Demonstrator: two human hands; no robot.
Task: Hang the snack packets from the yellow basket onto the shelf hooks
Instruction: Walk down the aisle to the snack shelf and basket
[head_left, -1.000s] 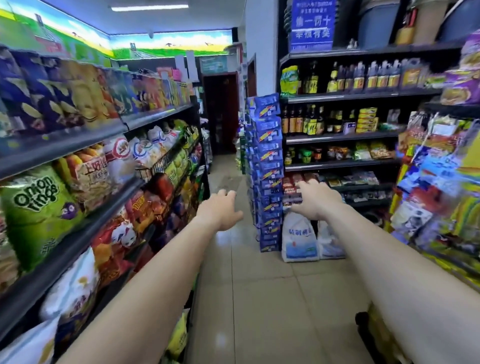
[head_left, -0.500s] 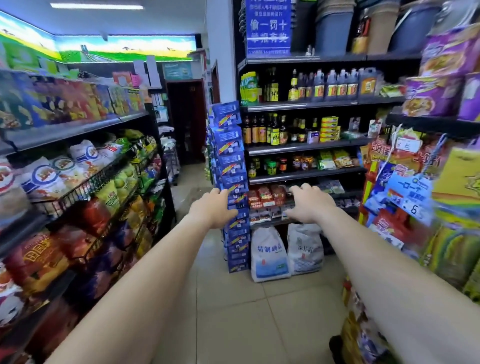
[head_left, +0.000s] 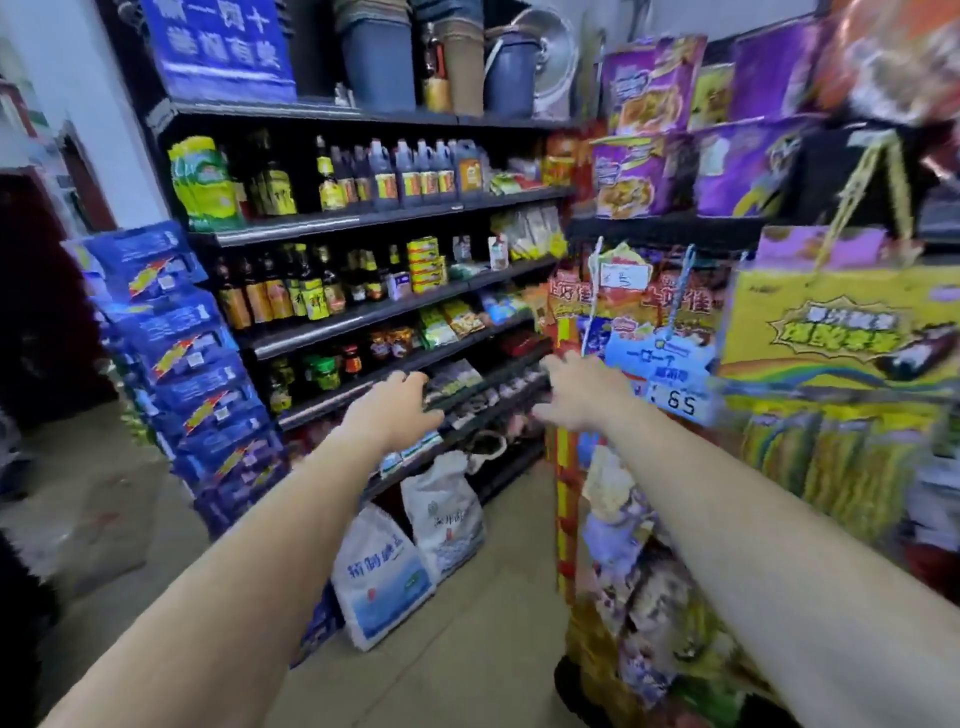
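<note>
Both my arms reach forward at chest height in a shop aisle. My left hand (head_left: 395, 413) has loosely spread fingers and holds nothing. My right hand (head_left: 579, 395) is also relaxed and empty, close to a hanging blue price card (head_left: 660, 358). To its right hang snack packets (head_left: 623, 306) on strips and hooks of the right-hand rack, blurred by motion. More hanging packets (head_left: 618, 525) run down a red strip below. No yellow basket is in view.
A dark shelf unit (head_left: 384, 312) with sauce bottles, cans and packets faces me. Two white sacks (head_left: 415, 551) lean on the floor at its foot. A tall stack of blue boxes (head_left: 182, 364) stands at left. Yellow gift boxes (head_left: 831, 322) fill the right.
The view has swung right from the left snack shelves to the bottle shelf and the right-hand rack. Both hands stay outstretched and empty; the right one now nears the hanging cards.
</note>
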